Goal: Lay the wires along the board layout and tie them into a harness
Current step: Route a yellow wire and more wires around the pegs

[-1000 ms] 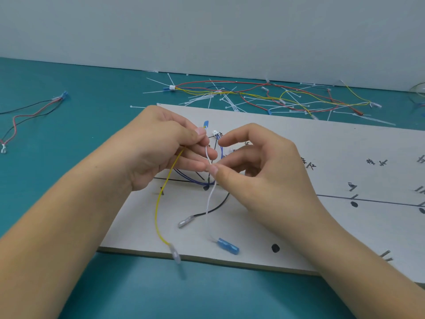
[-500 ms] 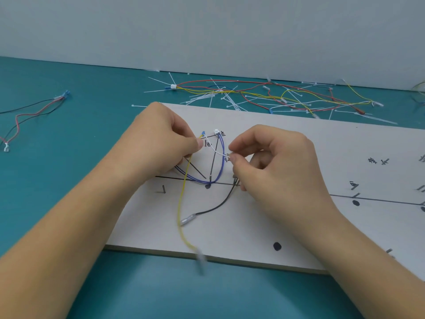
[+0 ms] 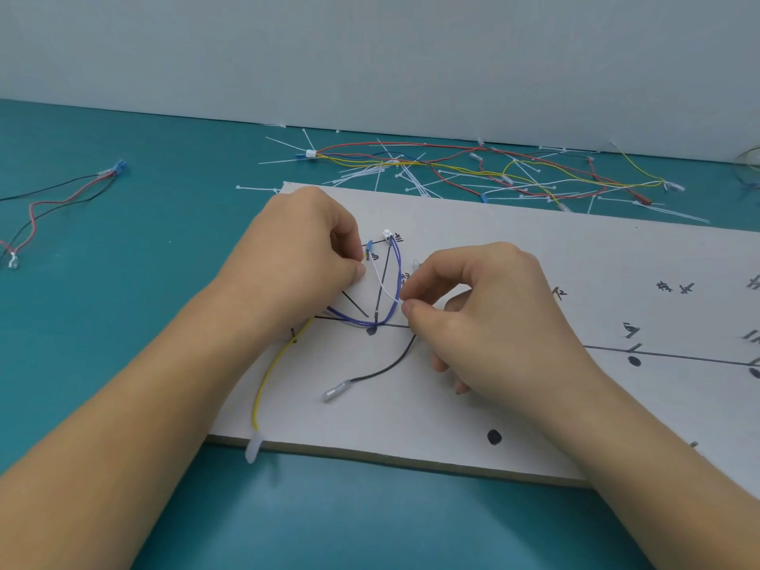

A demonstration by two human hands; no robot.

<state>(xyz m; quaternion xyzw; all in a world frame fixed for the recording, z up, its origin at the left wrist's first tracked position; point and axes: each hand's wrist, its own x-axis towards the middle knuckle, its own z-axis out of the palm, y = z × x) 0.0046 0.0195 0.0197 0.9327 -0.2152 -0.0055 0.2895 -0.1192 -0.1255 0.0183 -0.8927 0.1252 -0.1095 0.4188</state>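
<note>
A white layout board (image 3: 555,405) with black lines and dots lies on the teal table. My left hand (image 3: 296,257) pinches wire ends near a small blue terminal (image 3: 369,245) at the board's upper left. My right hand (image 3: 485,310) pinches a thin white wire (image 3: 380,281) that runs up to the left hand. A blue wire (image 3: 386,310) loops down from a white connector (image 3: 387,234) to the drawn line. A yellow wire (image 3: 267,376) hangs over the board's front edge. A black wire (image 3: 382,368) leaves my right hand and ends in a clear terminal.
Behind the board lies a tangle of red, yellow and black wires (image 3: 473,166) mixed with white cable ties (image 3: 370,170). A red and black wire pair (image 3: 53,199) lies at the far left of the table. A pale wall stands close behind.
Both hands have dropped closer to the board and drawn apart, stretching the white wire between them. The blue-capped white wire end no longer hangs below, and the yellow wire has swung left.
</note>
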